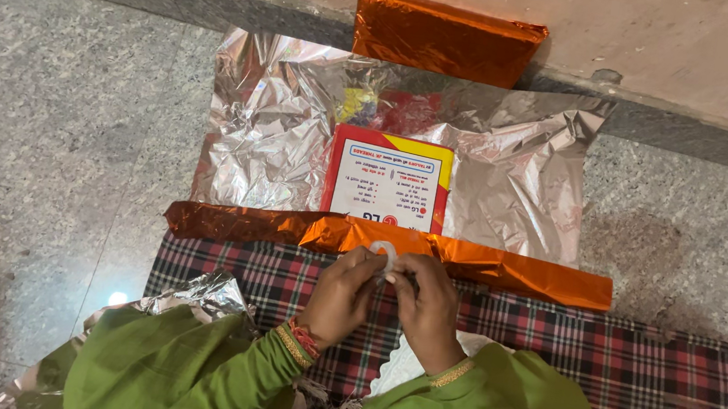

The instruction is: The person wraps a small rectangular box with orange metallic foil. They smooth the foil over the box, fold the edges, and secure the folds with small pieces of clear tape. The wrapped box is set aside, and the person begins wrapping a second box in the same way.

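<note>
We see both hands pinching a tape roll point(384, 254) over the foil point(511, 194)'s folded near edge: left hand point(343, 295), right hand point(426, 305). The box point(388, 180) lies mid-foil on the floor. Risk: tape may stick to fingers or the fold springs open.

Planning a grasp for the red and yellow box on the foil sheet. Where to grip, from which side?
Grip the box across its two long side edges, coming straight down from above. It lies flat, face up, on the silver foil sheet; its near end is tucked under the folded orange edge, where the left hand and right hand work, so avoid that end.
</note>
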